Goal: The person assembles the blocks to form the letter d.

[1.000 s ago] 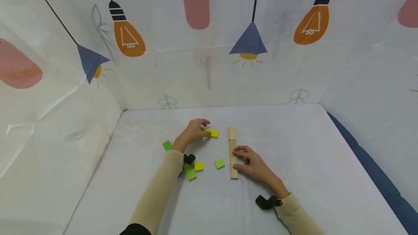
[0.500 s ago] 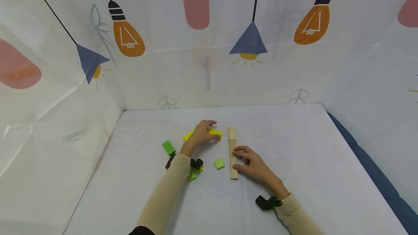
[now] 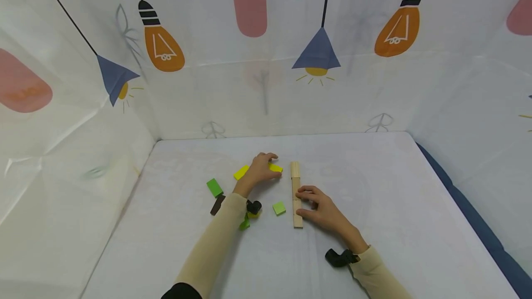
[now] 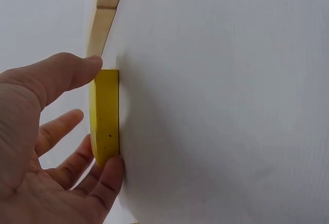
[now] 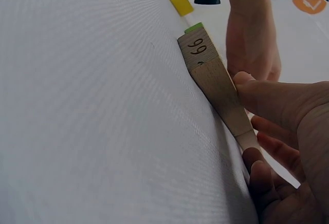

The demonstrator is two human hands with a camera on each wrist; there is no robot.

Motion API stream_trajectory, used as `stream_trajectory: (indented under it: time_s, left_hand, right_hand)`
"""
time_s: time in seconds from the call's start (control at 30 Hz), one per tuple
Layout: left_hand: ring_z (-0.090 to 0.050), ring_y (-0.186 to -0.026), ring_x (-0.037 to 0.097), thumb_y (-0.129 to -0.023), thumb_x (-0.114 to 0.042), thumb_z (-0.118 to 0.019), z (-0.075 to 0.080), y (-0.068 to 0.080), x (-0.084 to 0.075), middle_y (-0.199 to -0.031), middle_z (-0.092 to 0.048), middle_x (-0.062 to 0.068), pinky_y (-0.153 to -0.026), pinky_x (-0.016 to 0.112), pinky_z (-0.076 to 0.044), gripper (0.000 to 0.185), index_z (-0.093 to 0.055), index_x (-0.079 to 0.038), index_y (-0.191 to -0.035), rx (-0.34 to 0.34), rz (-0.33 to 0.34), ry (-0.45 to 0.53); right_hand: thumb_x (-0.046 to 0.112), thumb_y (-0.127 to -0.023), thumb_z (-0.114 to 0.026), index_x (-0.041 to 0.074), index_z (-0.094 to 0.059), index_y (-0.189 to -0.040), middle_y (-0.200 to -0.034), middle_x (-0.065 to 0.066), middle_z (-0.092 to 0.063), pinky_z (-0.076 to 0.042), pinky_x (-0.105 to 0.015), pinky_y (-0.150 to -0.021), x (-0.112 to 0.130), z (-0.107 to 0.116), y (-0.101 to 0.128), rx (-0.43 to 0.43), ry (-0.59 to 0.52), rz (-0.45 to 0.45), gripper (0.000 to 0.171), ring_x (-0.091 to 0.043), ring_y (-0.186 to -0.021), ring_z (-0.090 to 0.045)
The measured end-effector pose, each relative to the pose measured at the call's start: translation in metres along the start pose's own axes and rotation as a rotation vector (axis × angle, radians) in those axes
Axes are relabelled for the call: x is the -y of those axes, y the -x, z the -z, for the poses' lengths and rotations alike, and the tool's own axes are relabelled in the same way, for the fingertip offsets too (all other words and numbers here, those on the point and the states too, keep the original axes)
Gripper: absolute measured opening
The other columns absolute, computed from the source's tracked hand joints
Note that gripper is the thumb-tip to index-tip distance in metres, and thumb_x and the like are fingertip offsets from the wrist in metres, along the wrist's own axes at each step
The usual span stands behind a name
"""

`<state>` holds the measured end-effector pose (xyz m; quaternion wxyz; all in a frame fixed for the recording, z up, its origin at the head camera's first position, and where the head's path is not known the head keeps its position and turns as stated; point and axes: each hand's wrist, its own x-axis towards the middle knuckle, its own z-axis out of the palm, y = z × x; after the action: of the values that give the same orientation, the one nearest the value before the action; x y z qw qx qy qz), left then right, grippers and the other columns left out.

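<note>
I see the left hand [image 3: 259, 170] pinching a yellow block [image 4: 105, 116] at frame centre; the right hand [image 3: 324, 209] grips the wooden strip [image 3: 296, 193] just right of it.

Cream long sleeves [image 3: 209, 248], black wrist-mounted cameras [image 3: 341, 257], dark cuff near elbow
</note>
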<state>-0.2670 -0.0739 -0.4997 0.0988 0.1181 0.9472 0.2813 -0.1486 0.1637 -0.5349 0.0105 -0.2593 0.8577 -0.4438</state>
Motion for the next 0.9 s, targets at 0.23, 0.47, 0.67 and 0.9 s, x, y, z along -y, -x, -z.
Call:
stream_trajectory:
  time_s: [0.23,0.47,0.67,0.9]
  left_hand:
    - [-0.049,-0.12,0.029,-0.078,-0.013,-0.076,0.009,0.003,0.01,-0.136,-0.051,0.015,-0.099,0.042,-0.044,0.064,-0.051,-0.011,-0.137,-0.023,-0.029,0.042]
    - [-0.048,-0.122,0.03,-0.074,-0.018,-0.081,0.008,0.008,0.022,-0.138,-0.048,0.018,-0.103,0.043,-0.042,0.073,-0.048,-0.009,-0.139,-0.14,0.037,0.149]
    - [-0.055,-0.106,0.028,-0.072,-0.02,-0.084,0.009,0.011,0.02,-0.133,-0.05,0.019,-0.094,0.04,-0.048,0.077,-0.047,-0.009,-0.14,-0.175,0.075,0.218]
    - [-0.053,-0.107,0.025,-0.07,-0.014,-0.086,0.008,0.008,0.021,-0.132,-0.053,0.015,-0.096,0.039,-0.046,0.078,-0.048,-0.008,-0.138,-0.144,0.068,0.209]
  right_hand:
    - [0.035,-0.083,-0.075,0.009,-0.064,-0.126,-0.133,-0.004,-0.054,-0.048,-0.024,-0.076,-0.002,-0.003,0.002,0.004,0.001,0.001,0.052,-0.015,-0.104,-0.057]
    - [0.031,-0.083,-0.076,0.008,-0.063,-0.126,-0.134,-0.007,-0.054,-0.048,-0.024,-0.076,-0.001,-0.004,0.005,0.009,0.001,0.017,0.051,-0.017,-0.104,-0.057]
    - [0.031,-0.083,-0.075,0.007,-0.063,-0.126,-0.134,-0.005,-0.053,-0.048,-0.024,-0.075,0.001,-0.001,0.002,-0.002,0.018,0.017,0.051,-0.016,-0.102,-0.057]
    - [0.031,-0.082,-0.076,0.008,-0.063,-0.127,-0.134,-0.004,-0.053,-0.048,-0.024,-0.077,-0.001,-0.001,0.001,-0.001,0.012,0.013,0.052,-0.016,-0.107,-0.056]
